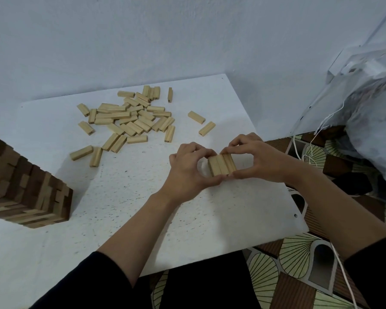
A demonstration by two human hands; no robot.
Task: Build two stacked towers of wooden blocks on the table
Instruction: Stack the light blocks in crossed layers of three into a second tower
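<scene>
Two forearms in dark sleeves (87,284) reach out over the white table (143,208); the left hand (187,172) and the right hand (254,161) meet near the table's right edge around a row of three blocks (222,165) lying side by side, long faces touching; both hands are curled, each thumb pressing the row's near end and the fingers bent over its far end, so the row is pinched between them from both sides; whether the row rests on the table or is just lifted I cannot tell; to the right, off the table, lies a patterned cloth (299,253) with a thin white cord (343,275) running across it; at the left edge a finished tower (27,192) of crossed layers stands on the table, its top cut off by the view; farther back, a loose pile of blocks (129,117) is scattered toward the table's far side, with two single blocks (196,117) lying apart to its right; behind all stands a pale wall (120,41).
</scene>
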